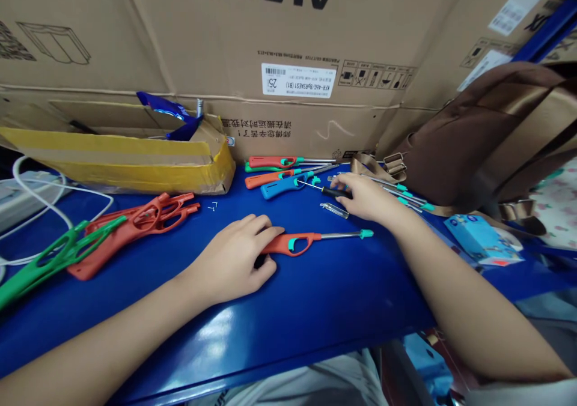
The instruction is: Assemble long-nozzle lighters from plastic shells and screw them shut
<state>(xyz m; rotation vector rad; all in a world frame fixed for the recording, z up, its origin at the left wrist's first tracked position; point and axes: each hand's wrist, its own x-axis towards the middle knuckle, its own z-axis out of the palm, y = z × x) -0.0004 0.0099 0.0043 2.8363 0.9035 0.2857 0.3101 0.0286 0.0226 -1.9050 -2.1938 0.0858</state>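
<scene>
My left hand [237, 256] is closed around the rear of a red long-nosed lighter [280, 245] on the blue table. The lighter's metal tube points right and ends in a teal tip. Farther back, my right hand [366, 197] grips the dark handle of a screwdriver [332, 191], its thin shaft pointing left toward a blue lighter [277, 186]. An orange lighter [265, 179] and a red lighter [270, 161] lie behind the blue one. A small clear plastic piece [335, 210] rests just in front of the screwdriver. Beyond my right wrist are several metal tubes with teal tips [412, 200].
Red casing halves [130, 226] and green casing halves [58, 256] lie at the left beside white cables [45, 205]. A yellow-taped box [135, 166] stands behind them. A large carton [202, 33] walls the back. A brown bag [469, 136] and a blue packet [482, 238] are at right.
</scene>
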